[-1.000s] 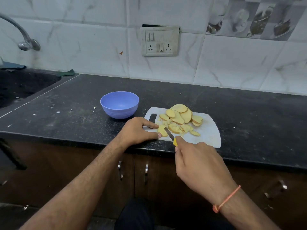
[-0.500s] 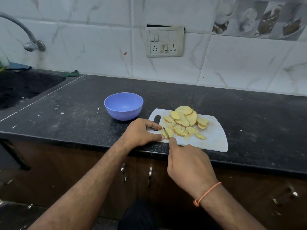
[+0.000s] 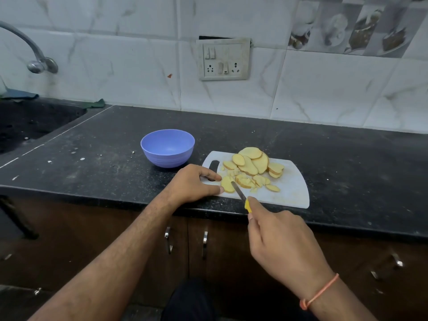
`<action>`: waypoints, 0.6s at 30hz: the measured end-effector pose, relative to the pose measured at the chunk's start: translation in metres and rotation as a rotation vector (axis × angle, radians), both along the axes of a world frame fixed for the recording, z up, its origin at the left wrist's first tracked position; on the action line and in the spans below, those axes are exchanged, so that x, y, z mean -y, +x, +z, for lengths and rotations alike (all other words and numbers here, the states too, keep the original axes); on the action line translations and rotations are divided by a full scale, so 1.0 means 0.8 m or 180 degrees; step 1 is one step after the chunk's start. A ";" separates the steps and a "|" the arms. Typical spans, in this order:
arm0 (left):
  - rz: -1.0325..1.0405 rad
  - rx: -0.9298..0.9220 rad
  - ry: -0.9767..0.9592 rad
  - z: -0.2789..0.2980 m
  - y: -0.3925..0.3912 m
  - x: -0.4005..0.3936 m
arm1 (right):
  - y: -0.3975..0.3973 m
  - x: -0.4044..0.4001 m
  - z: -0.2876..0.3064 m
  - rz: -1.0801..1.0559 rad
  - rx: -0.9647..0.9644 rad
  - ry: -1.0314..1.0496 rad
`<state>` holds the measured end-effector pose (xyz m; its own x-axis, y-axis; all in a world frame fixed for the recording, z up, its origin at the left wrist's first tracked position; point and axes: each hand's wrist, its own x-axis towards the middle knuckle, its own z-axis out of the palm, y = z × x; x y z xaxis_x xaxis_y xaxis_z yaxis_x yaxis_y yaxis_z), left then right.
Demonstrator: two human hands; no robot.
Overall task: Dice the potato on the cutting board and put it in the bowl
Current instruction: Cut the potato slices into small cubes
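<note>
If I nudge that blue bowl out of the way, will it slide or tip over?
The blue bowl looks like empty plastic, so probably light and easy to slide on the counter. Its base looks narrower than its rim, so a push near the rim might tip it; pushing low seems safer.

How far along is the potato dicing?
Done: potato is sliced, slices piled on the board, a few small dice cut. In hand: right hand holds the knife at a slice that the left hand steadies. Left: most slices uncut; the bowl is empty.
</note>
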<state>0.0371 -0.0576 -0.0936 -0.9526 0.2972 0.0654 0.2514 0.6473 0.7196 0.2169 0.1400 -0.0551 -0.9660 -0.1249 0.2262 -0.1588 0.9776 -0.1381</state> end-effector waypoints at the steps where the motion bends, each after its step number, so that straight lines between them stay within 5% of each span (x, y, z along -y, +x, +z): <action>1: 0.0017 0.0010 -0.0052 0.002 0.002 -0.001 | 0.001 -0.006 -0.001 -0.0044 -0.0065 -0.0106; 9: 0.0612 -0.0567 -0.0841 0.006 0.024 -0.050 | 0.001 -0.028 -0.019 -0.0136 -0.0063 -0.0590; 18: 0.0225 -0.0556 -0.0814 0.038 0.018 -0.035 | -0.002 -0.031 -0.021 -0.0090 -0.0008 -0.0553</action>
